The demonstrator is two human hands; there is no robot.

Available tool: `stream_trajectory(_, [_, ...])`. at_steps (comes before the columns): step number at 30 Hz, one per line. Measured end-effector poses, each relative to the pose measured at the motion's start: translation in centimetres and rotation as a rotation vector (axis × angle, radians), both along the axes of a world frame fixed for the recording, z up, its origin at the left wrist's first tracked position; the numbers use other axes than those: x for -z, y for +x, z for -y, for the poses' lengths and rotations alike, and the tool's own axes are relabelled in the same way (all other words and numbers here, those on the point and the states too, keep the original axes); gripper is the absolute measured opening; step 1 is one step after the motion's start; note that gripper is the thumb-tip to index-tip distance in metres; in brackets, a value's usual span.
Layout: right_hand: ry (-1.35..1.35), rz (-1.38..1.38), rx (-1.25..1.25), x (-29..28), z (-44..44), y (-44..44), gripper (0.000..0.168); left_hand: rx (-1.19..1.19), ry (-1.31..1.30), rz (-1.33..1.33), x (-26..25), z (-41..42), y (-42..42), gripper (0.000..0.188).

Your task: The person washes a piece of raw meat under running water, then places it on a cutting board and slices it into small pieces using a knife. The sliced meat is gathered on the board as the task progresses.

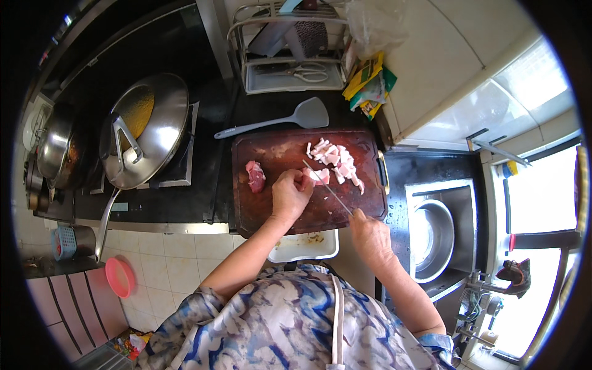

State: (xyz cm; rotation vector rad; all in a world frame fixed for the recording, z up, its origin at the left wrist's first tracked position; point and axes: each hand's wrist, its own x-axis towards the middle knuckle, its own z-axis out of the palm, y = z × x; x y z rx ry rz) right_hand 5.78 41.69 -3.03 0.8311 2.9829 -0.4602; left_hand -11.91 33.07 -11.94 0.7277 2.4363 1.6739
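On a dark wooden cutting board (273,208), my left hand (290,196) pins a piece of raw meat (319,176) with curled fingers. My right hand (371,236) grips the handle of a knife (334,194), seen nearly edge-on. Its blade slants across the meat just right of my left fingertips. Beyond it, towards the board's upper right, lies a heap of pale, fatty cut meat pieces (340,162). A separate chunk of red raw meat (255,176) rests at the left of the board. The knife handle is mostly hidden inside my fist.
A grey spatula (312,113) lies behind the board. Left, a lidded wok (171,125) sits on the stove, its handle jutting past the counter edge. Right is a sink (465,231) holding a metal basin (446,240). A white tray (303,254) sits below the board's front edge.
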Motion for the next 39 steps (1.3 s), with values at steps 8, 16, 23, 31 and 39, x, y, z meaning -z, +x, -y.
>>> stream_trajectory(8, [0.034,0.18,-0.041,1.8,0.2,-0.3,0.015,-0.099,-0.175,-0.047,-0.2,-1.0,0.8,0.02])
stream_trajectory(16, [-0.172,0.128,0.032,1.3,0.9,-6.4,0.015,-0.137,-0.165,-0.163,1.1,-0.9,0.7,0.021])
stream_trajectory(23, [-0.29,0.036,0.051,2.4,-2.1,-9.3,0.027,-0.122,-0.128,-0.172,1.0,-0.9,0.5,0.014])
stream_trajectory(31, [-0.229,0.074,0.06,1.9,-0.8,-6.0,0.024,-0.073,-0.12,-0.169,0.7,-0.7,0.4,0.016])
stream_trajectory(39, [-0.087,0.079,0.018,1.3,0.4,-4.5,0.022,0.115,-0.435,-0.347,-3.8,4.3,-6.9,0.008])
